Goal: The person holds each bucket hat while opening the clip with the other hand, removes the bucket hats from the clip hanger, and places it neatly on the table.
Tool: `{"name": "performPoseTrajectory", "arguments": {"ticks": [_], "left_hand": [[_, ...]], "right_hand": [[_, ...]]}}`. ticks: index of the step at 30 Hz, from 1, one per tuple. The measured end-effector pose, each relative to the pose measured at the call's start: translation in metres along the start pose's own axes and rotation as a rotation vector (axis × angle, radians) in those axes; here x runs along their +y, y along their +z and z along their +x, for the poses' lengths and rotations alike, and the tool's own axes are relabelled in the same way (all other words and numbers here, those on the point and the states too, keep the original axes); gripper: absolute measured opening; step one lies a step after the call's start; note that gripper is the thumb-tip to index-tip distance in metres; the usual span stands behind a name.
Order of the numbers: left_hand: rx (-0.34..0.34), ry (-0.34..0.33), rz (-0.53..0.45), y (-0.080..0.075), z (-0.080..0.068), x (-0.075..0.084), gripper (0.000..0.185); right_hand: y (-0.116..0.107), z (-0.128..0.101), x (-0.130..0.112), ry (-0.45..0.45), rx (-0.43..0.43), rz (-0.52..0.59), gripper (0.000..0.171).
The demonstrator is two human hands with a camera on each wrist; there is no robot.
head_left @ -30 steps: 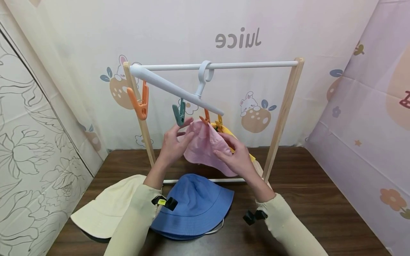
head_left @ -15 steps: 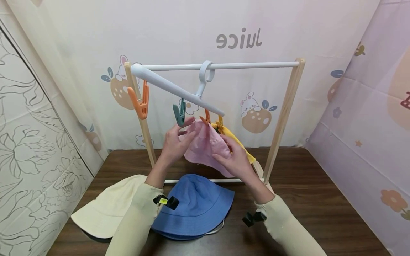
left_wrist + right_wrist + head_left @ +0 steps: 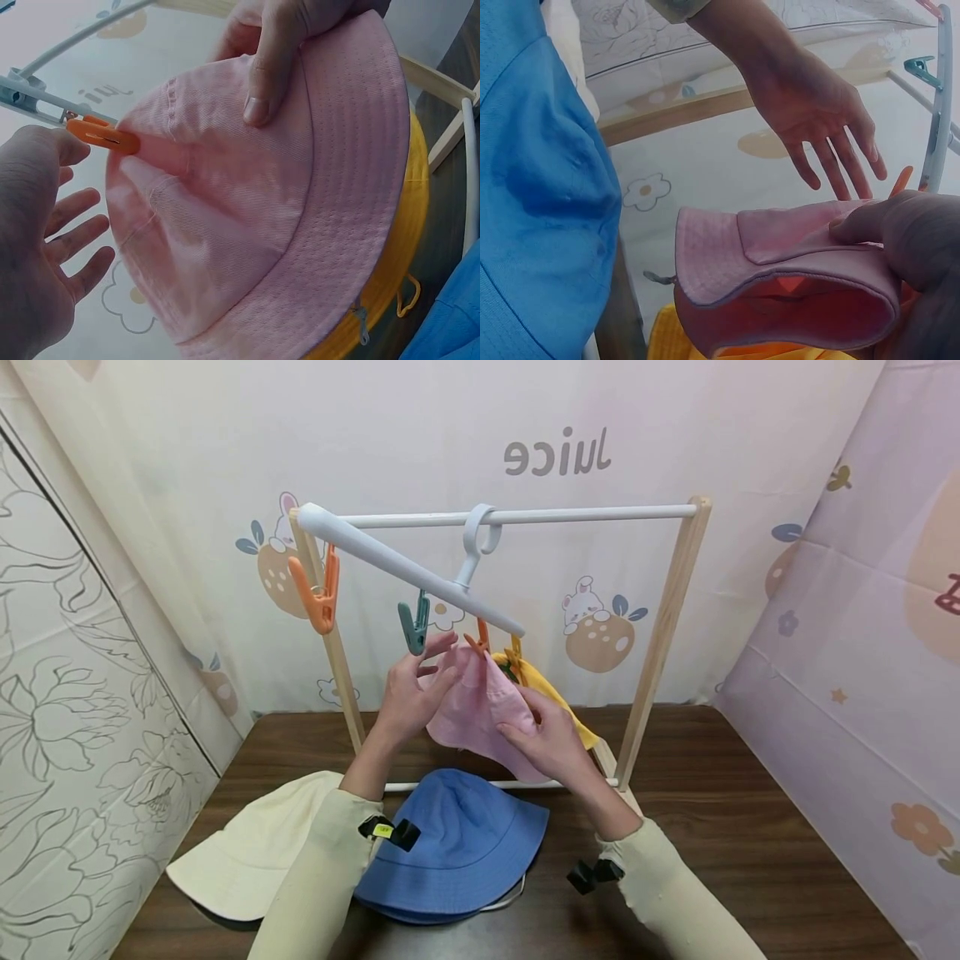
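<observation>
At the centre of the head view the pink bucket hat is hanging from an orange clip under the white clip hanger. The right hand is pinching its brim, thumb on top, while the left hand is hovering just beside it with fingers spread, holding nothing. A yellow hat is hanging behind it. Two hats look hung; the blue hat and cream hat are lying on the table at lower left, with the teal clip and another orange clip waiting bare.
</observation>
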State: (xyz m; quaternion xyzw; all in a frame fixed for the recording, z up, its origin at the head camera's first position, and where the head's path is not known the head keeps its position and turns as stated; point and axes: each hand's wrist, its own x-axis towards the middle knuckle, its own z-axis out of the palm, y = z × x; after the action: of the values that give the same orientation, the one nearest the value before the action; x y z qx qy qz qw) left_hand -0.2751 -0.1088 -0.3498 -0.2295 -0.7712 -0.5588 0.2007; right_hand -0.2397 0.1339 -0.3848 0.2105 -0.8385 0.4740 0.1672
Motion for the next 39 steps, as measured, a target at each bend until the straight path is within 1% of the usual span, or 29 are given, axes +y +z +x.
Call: {"name": "performPoseTrajectory", "arguments": {"ticks": [6,16,21,25,27,29,33,39], "left_hand": [[-0.005,0.001,0.008,0.002,0.001,0.001,0.052],[-0.006,-0.019,0.005,0.001,0.005,0.002,0.052],[-0.017,-0.041,-0.071,0.002,0.009,0.0,0.055],[-0.031,-0.045,-0.153,0.004,0.013,-0.002,0.056],[-0.038,-0.046,-0.178,0.005,0.015,-0.003,0.055],[-0.043,-0.043,-0.192,0.005,0.017,-0.003,0.054],[-0.048,-0.033,-0.185,0.007,0.022,-0.002,0.053],[-0.061,-0.034,-0.195,0.008,0.025,-0.002,0.054]], "right_hand": [[0.001,-0.002,-0.001,-0.023,0.008,-0.019,0.042],[0.001,-0.003,-0.003,-0.027,0.016,-0.02,0.039],[0.001,-0.003,-0.002,-0.029,0.014,-0.028,0.039],[0.0,-0.003,-0.002,-0.025,0.004,-0.024,0.039],[0.0,-0.003,-0.002,-0.024,0.003,-0.022,0.038],[0.0,-0.003,-0.002,-0.025,0.003,-0.022,0.038],[0.0,-0.003,-0.002,-0.028,0.004,-0.023,0.038],[0.0,-0.003,-0.002,-0.026,-0.007,-0.014,0.038]]}}
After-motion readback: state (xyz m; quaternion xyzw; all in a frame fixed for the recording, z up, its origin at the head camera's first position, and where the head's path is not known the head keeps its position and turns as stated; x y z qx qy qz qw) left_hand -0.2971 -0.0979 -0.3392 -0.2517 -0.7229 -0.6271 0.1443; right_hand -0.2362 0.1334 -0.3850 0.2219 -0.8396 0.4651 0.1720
